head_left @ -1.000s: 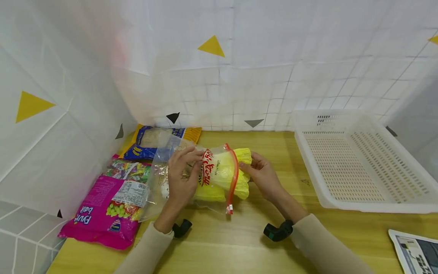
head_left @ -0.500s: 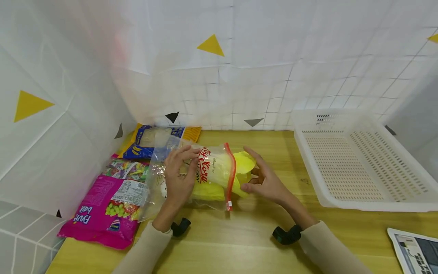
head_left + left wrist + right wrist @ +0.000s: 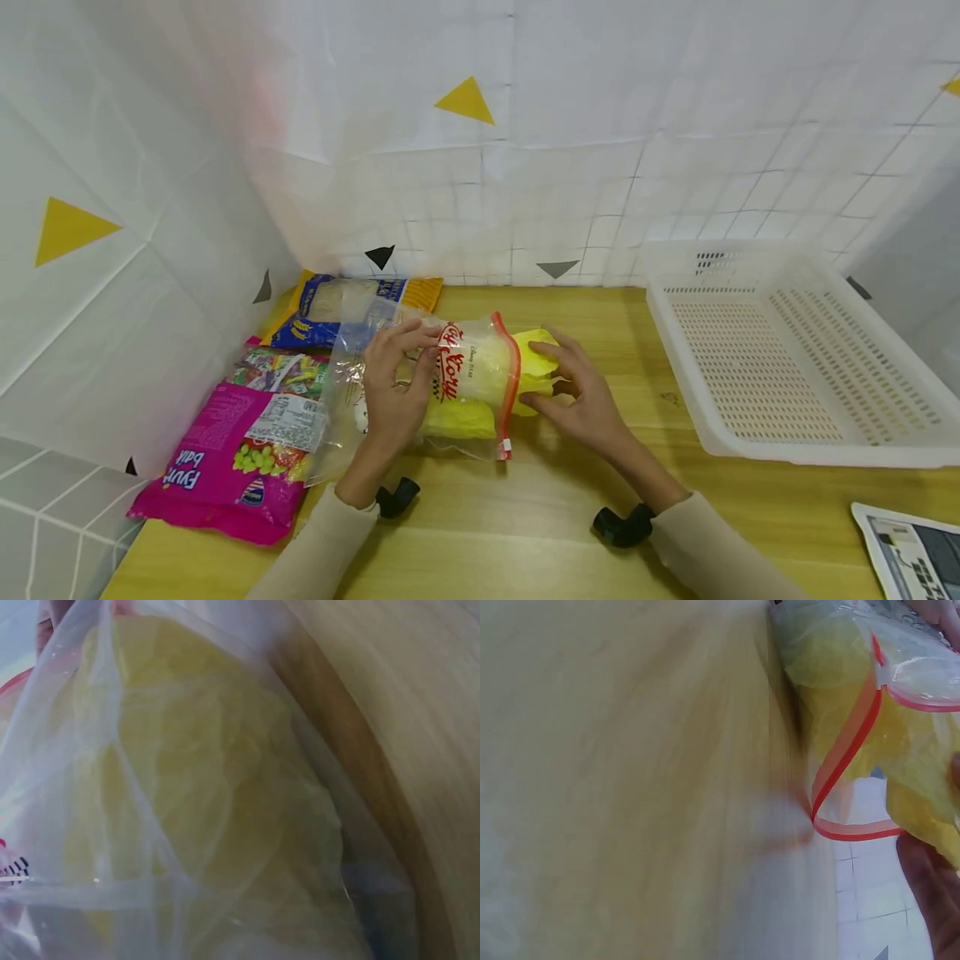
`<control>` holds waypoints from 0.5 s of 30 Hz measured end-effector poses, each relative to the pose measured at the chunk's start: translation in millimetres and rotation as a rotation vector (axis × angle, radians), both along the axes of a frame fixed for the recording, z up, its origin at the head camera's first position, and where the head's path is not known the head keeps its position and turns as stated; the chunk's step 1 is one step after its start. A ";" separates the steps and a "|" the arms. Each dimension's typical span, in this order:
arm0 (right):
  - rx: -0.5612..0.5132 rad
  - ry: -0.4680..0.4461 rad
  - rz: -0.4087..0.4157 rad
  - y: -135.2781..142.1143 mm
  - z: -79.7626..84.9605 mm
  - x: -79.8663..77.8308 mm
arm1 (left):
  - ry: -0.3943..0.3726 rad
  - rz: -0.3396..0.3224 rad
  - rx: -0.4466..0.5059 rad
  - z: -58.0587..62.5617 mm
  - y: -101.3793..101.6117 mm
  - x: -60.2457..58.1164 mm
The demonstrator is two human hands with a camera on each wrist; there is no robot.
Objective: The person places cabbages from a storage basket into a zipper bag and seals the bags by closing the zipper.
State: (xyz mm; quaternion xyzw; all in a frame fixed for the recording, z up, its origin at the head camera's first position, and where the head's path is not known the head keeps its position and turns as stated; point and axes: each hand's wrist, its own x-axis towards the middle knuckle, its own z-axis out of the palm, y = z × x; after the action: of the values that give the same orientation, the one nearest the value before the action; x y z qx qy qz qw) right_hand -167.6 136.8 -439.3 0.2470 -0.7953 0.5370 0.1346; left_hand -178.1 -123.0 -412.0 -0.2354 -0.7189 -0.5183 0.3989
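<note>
right hand (image 3: pixel 588 400) fingers have moved in since the earlier frame, now gripping the yellow bundle's (image 3: pixel 534 362) protruding end. left hand (image 3: pixel 397 379) grips the zip bag (image 3: pixel 472 367). bundle, part-bagged, lies lengthwise left-right between hands; bag mouth nearer right.

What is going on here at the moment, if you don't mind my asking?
A person's left hand is on a clear zip bag, while the right hand holds a yellow item that sticks partly out of its open mouth. More yellow shows through the plastic; whether the item is going in or coming out is hard to say. A pink packet lies off to the left, and a white basket stands on the right.
</note>
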 end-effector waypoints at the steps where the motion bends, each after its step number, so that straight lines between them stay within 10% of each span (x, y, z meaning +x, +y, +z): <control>1: -0.003 0.058 -0.015 -0.9 -0.6 -1.4 | 0.001 0.002 -0.002 0.0 0.2 0.0; 6: -0.010 0.216 -0.048 -3.3 -0.7 -6.6 | 0.004 -0.005 -0.003 1.1 0.6 0.1; 15: -0.217 0.196 -0.148 -11.6 6.6 -9.8 | -0.031 -0.016 -0.028 7.0 0.3 3.7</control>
State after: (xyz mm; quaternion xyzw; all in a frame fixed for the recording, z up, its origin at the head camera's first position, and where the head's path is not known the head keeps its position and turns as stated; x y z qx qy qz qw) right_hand -177.4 125.3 -432.7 0.2228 -0.7317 0.5817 0.2767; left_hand -174.3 -122.7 -405.0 -0.2388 -0.7302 -0.5149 0.3804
